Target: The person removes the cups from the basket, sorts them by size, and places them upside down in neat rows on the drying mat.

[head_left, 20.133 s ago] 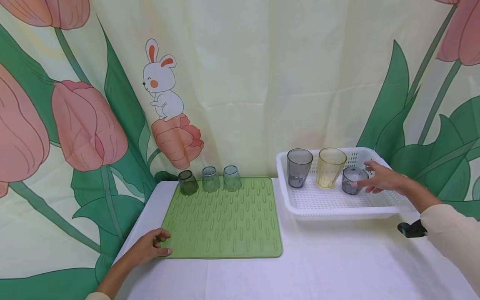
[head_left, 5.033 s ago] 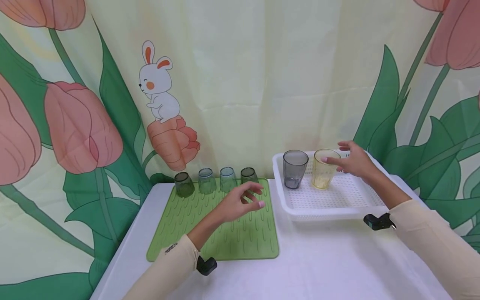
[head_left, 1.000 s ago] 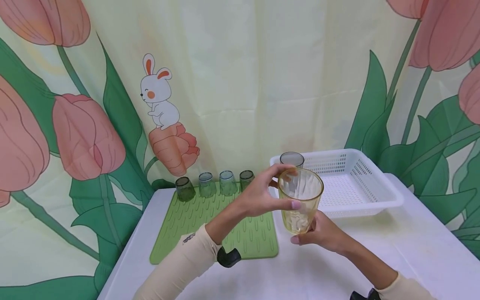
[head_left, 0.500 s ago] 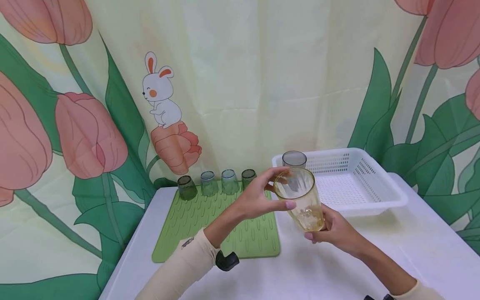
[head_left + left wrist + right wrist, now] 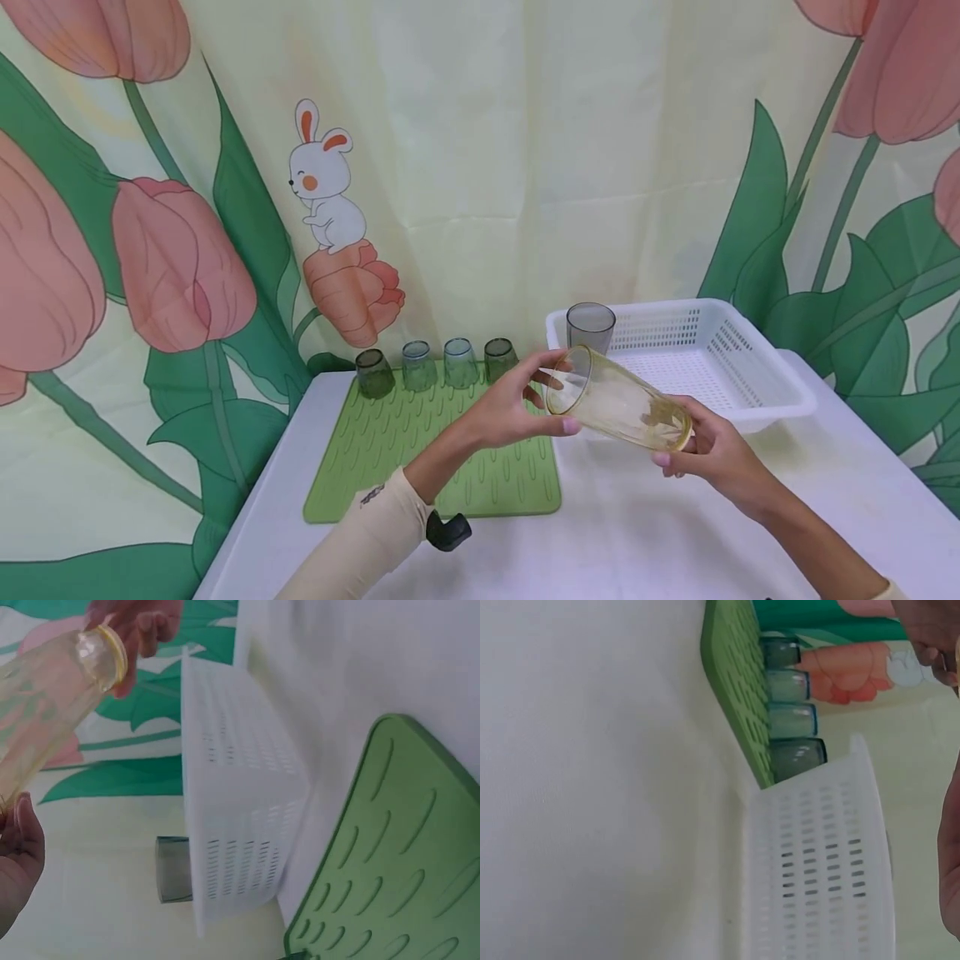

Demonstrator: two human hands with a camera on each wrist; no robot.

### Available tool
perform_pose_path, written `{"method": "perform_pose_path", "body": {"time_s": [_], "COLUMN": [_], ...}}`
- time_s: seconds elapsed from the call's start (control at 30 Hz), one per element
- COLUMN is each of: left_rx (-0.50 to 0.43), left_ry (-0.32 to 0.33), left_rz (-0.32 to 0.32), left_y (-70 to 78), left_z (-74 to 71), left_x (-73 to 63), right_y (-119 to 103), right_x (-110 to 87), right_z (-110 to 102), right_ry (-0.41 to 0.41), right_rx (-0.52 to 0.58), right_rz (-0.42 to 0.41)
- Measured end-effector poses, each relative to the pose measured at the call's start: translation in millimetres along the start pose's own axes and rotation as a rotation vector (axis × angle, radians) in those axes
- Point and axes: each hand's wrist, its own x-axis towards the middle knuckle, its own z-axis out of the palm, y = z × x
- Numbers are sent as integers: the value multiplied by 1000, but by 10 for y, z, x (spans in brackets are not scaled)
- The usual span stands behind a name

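Observation:
A tall yellow-tinted glass [image 5: 626, 404] is held in the air between both hands, tipped nearly on its side with its mouth to the left. The left hand [image 5: 513, 407] grips it around the rim, thumb below and fingers behind. At the base, the right hand [image 5: 712, 450] pinches the glass between thumb and fingers. In the left wrist view the yellow glass [image 5: 52, 697] runs from the left thumb up to the right hand [image 5: 139, 634]. The right wrist view shows only part of the right hand [image 5: 950, 855] at its edge.
A white perforated basket [image 5: 750, 400] on the right holds a tall grey glass [image 5: 591, 327]. The green ridged mat [image 5: 442, 492] lies left of it, with several small tinted glasses standing upside down in a row along its back edge, such as a dark one [image 5: 373, 375]. A printed curtain hangs behind.
The yellow glass left the basket and, over the last second, tipped from upright to nearly horizontal, its base swinging right and up with the right hand. Earlier, a short grey glass left the basket.

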Motion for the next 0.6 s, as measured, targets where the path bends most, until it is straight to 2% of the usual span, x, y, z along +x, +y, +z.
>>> {"method": "perform_pose_path", "body": {"time_s": [0.17, 0.43, 0.6], "left_rx": [-37, -73, -90], "left_ry": [-23, -53, -55], "left_rz": [-16, -10, -17], "left_y": [-103, -207, -266], "left_z": [31, 83, 110], "left_x": [-28, -70, -110], "right_y": [-54, -144, -176], "right_x": [-31, -28, -30], "right_z": [-63, -97, -79], "right_ry": [39, 2, 8], "right_rx": [-23, 46, 37], "right_rz": [-15, -87, -76]}}
